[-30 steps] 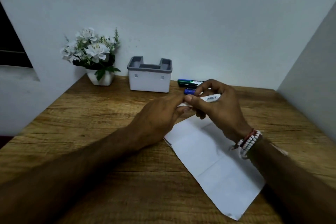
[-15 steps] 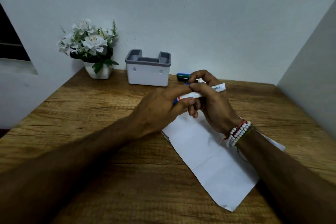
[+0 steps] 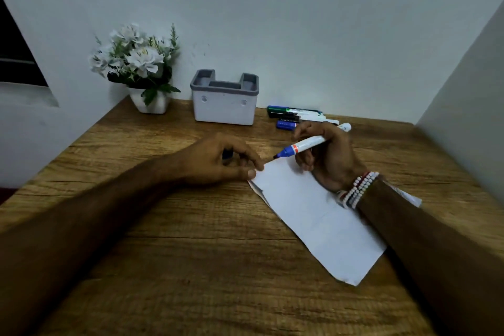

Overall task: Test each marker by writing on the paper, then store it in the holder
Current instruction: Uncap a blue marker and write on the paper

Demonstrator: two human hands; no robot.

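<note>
- Right hand [image 3: 330,155] gripped the uncapped marker [image 3: 306,144], fingers curled round its white barrel, at about 2 o'clock on the table [image 3: 191,254].
- The marker's blue tip pointed toward 9 o'clock and sat at the far corner of the paper [image 3: 313,215]. Whether the tip touched the sheet could not be determined.
- Left hand [image 3: 218,163] lay at the paper's 10 o'clock edge, with the thumb on the corner of the sheet. Its fingers were curled round a small blue cap [image 3: 227,155], which was mostly hidden.
- The paper lay flat and skewed, running from the table centre toward 4 o'clock, with the right wrist resting on it.
- The holder [image 3: 225,106] stood upright at 12 o'clock against the wall, with no markers showing in its compartments.
- Spare markers [image 3: 294,114] lay side by side at 1 o'clock, just beside the holder and beyond the right hand.
- A flower pot [image 3: 150,102] stood at 11 o'clock, near the holder but apart from it.
- Beaded bracelets [image 3: 360,188] circled the right wrist.
</note>
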